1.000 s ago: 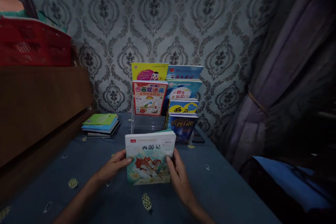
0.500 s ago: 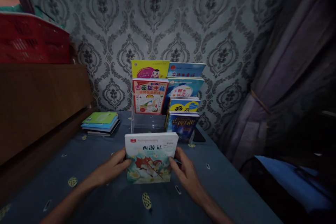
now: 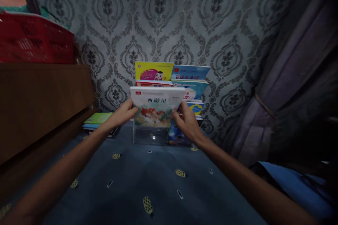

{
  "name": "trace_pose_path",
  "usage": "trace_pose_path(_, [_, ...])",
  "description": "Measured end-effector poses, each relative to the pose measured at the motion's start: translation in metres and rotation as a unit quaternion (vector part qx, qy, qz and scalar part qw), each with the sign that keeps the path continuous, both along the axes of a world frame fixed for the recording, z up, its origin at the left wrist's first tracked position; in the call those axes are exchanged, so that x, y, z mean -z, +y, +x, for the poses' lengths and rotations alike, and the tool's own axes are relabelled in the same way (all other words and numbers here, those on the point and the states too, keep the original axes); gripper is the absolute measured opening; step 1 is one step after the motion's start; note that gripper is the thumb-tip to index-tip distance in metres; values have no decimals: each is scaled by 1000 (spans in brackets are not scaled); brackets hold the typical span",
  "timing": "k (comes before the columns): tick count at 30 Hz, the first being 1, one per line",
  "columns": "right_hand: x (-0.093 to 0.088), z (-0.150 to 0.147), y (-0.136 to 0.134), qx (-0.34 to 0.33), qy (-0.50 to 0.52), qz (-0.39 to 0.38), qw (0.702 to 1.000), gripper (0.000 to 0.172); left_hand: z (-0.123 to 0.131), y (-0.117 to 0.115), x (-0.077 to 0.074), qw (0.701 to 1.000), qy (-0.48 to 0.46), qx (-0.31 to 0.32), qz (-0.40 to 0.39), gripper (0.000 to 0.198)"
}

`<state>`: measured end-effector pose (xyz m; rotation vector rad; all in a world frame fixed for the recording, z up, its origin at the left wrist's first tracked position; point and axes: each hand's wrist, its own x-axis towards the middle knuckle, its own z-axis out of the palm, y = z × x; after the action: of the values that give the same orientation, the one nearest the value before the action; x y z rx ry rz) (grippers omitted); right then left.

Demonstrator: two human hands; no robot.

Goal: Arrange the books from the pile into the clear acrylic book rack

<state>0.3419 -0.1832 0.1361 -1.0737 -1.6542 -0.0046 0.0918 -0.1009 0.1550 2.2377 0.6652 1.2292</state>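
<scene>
Dim, cool light overall; the far right sinks into near-black, the curtain (image 3: 260, 112) looks stretched toward the edge, blur softens the book (image 3: 158, 102), a small glint marks the clear rack (image 3: 161, 137)

White-topped book (image 3: 155, 112) moved toward twelve o'clock, now overlapping the clear rack (image 3: 151, 139) and hiding most of the red book (image 3: 154, 84). Left hand (image 3: 123, 114) and right hand (image 3: 188, 123) advanced with it; left wrist now crosses the book stack's (image 3: 97, 118) three-o'clock side.
</scene>
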Motion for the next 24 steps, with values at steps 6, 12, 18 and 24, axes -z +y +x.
trace_pose_path(6, [-43, 6, 44, -15, -4, 127, 992, 12, 21, 48, -28, 987, -119, -10, 107, 43])
trace_pose_path(12, [-27, 16, 67, -38, -6, 105, 994, 19, 24, 68, -9, 990, -109, -11, 93, 45])
trace_pose_path(18, [-19, 22, 80, -57, 3, 82, 995, 25, 24, 77, -5, 991, -92, -22, 91, 48])
trace_pose_path(24, [-14, 25, 86, -57, -4, 55, 997, 28, 25, 81, -2, 995, -70, -46, 59, 46])
